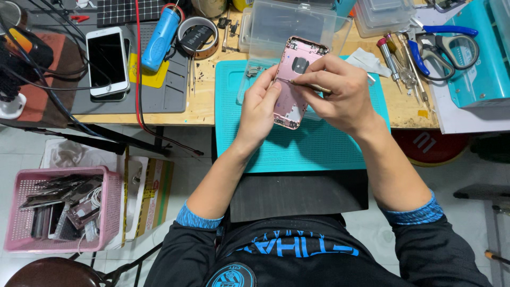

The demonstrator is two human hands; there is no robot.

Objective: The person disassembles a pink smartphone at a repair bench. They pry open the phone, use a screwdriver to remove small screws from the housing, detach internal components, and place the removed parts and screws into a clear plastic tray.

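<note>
A pink metal phone housing [294, 79], its inside facing up, is held above a teal work mat [319, 143]. My left hand [258, 109] grips the housing along its left edge. My right hand [340, 93] pinches a thin metal tool, likely tweezers [311, 87], whose tip touches the left inner side of the housing near its middle.
A clear plastic box [289, 24] stands behind the mat. Screwdrivers [396, 64] and blue-handled scissors [443, 45] lie right. A white phone [108, 61], blue cylinder [161, 37] and tape roll [197, 36] lie left. A pink basket [61, 210] of phone parts sits on the floor.
</note>
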